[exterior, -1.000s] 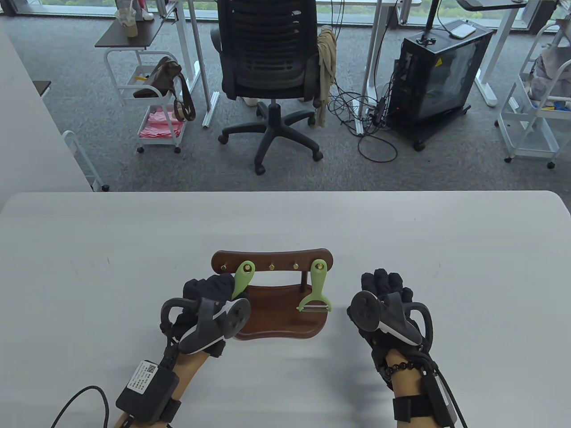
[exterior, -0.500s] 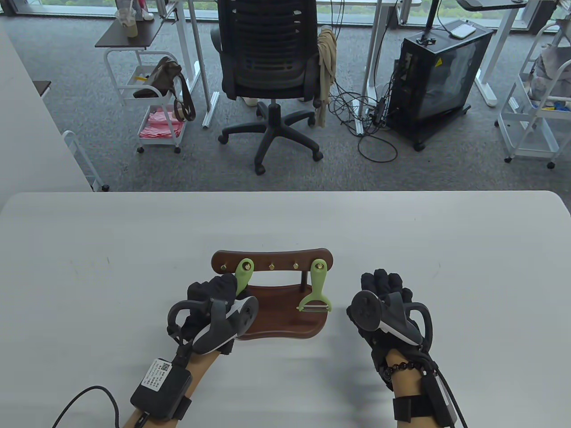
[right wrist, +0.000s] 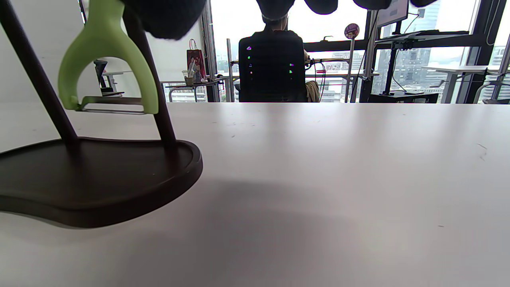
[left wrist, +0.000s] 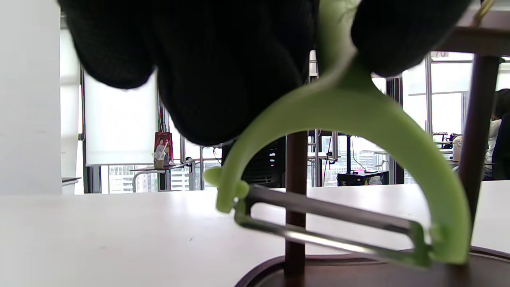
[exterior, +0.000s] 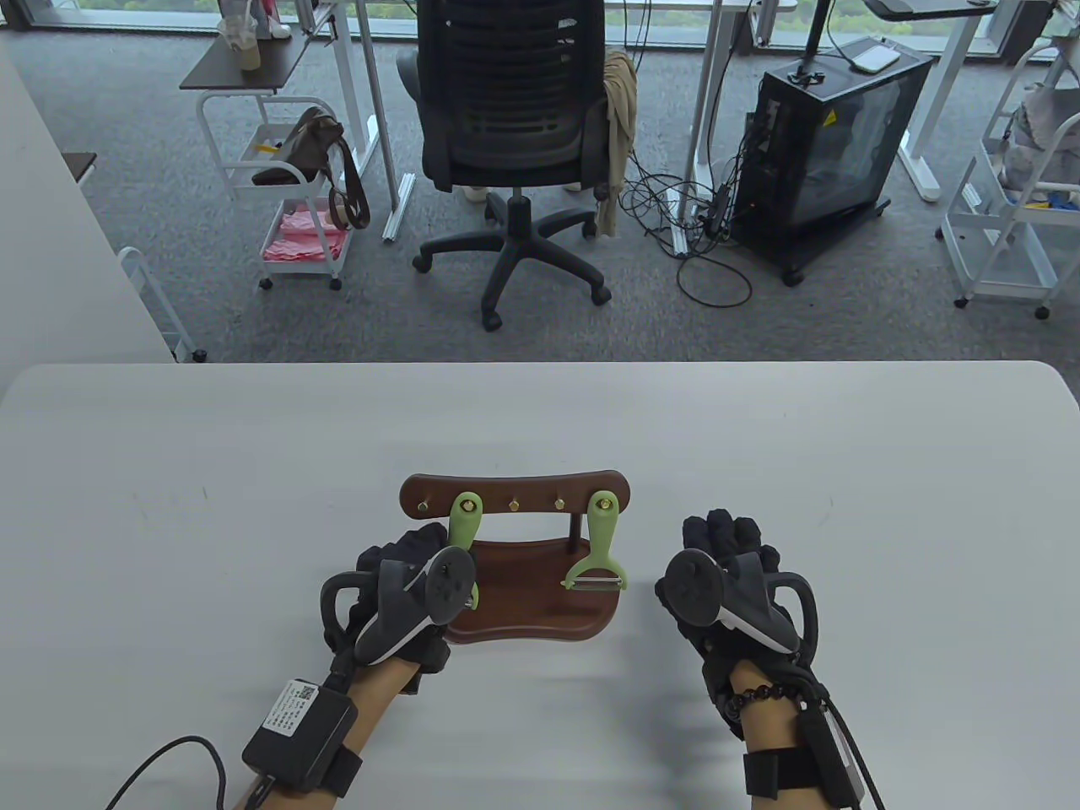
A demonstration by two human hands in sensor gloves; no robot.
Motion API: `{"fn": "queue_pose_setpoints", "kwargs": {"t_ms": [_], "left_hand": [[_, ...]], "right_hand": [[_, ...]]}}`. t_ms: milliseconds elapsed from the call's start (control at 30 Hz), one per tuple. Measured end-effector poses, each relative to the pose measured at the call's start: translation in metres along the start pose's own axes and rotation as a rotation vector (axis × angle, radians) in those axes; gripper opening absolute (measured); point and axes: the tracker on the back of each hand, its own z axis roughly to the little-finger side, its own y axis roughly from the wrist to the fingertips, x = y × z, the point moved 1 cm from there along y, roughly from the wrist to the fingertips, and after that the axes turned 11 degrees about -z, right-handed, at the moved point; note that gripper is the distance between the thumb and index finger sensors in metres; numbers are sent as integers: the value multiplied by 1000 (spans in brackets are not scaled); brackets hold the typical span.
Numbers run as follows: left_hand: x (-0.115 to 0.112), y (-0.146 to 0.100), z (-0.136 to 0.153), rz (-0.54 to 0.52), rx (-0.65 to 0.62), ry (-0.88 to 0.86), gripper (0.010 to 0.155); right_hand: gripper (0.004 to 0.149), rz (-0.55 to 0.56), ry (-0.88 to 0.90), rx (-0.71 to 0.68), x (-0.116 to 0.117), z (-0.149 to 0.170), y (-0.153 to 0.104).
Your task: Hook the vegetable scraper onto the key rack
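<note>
A dark wooden key rack (exterior: 515, 492) stands on the white table, with brass hooks on its top bar. One green vegetable scraper (exterior: 602, 542) hangs from the right hook; it also shows in the right wrist view (right wrist: 104, 59). My left hand (exterior: 419, 550) grips the handle of a second green scraper (exterior: 465, 521), held upright with its hole end at the second hook from the left. In the left wrist view my fingers (left wrist: 223, 67) pinch that scraper (left wrist: 350, 115) above the rack's base. My right hand (exterior: 727, 540) rests on the table right of the rack, holding nothing.
The rack's oval base (exterior: 540, 612) lies between my hands, and its edge shows in the right wrist view (right wrist: 119, 187). An office chair (exterior: 510, 126), carts and a computer case stand on the floor beyond the table's far edge.
My left hand has moved right and slightly nearer, turning the scraper handle from tilted to upright, with its top end shifting left along the bar. The right hand and hung scraper are unmoved.
</note>
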Motion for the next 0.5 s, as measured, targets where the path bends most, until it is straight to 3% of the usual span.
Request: {"fn": "queue_pose_setpoints", "kwargs": {"t_ms": [267,500], "left_hand": [[4,-7,14,4,-8,11,63],[13,-6,59,-25,131,43,56]], "right_hand": [[81,-5,-2,2,0,0,0],[81,-7,-12,4,0,0,0]]}}
